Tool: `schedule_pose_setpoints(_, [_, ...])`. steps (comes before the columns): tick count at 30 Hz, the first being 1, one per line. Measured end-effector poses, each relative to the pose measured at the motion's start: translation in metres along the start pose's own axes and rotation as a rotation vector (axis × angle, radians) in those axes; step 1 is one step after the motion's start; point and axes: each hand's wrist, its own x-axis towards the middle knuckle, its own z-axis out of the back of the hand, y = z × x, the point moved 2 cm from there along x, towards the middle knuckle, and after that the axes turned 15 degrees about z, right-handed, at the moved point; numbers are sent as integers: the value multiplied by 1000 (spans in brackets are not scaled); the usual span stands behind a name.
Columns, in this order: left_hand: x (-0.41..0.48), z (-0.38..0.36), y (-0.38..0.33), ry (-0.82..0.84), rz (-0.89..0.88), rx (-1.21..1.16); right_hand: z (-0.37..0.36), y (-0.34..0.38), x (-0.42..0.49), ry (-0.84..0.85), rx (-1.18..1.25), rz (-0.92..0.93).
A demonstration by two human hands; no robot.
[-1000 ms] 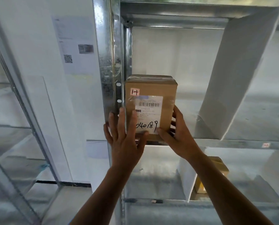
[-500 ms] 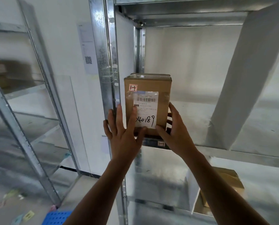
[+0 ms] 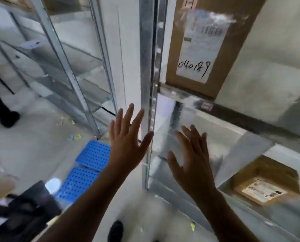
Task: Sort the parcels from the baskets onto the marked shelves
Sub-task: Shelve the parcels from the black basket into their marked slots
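Cardboard parcel (image 3: 214,49) stands upright on the metal shelf (image 3: 184,97), at the shelf's left end, just beside the steel upright (image 3: 146,67), w/ its bottom front edge at the shelf lip. It's a plain brown box, taller than wide, glossy clear tape over the front. A white shipping label (image 3: 200,44) covers most of the face; the print and barcode are too blurred to read, but "040189" is handwritten in black marker along the bottom. A small pinkish sticker (image 3: 190,2) sits at the top, cut by the frame edge. A red and white tag (image 3: 207,107) is stuck on the shelf lip right below the box. Both hands hang below the shelf, well apart from the parcel, holding nothing: left hand (image 3: 126,142) is in front of the upright, fingers (image 3: 128,116) straight and spread; right hand (image 3: 193,163) is in front of the lower level, fingers (image 3: 189,135) also spread, slightly motion-blurred. A second parcel (image 3: 266,180), brown w/ a white label, lies flat on the lower shelf (image 3: 172,186), to the right of a white divider (image 3: 245,154). Blue perforated plastic pieces (image 3: 93,154) lie on the floor (image 3: 32,145) to the left, w/ small paper scraps nearby.
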Motion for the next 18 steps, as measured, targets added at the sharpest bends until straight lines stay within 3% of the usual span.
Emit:
schedule_pose_setpoints(6, [-117, 15, 123, 323, 400, 247, -111, 40, -42, 495, 169, -3])
schedule_pose_setpoints(10, [-193, 50, 177, 419, 589, 292, -162, 88, -69, 719, 199, 100])
schedule_pose_setpoints(18, [-331, 143, 260, 447, 866, 278, -220, 236, -130, 946, 248, 331])
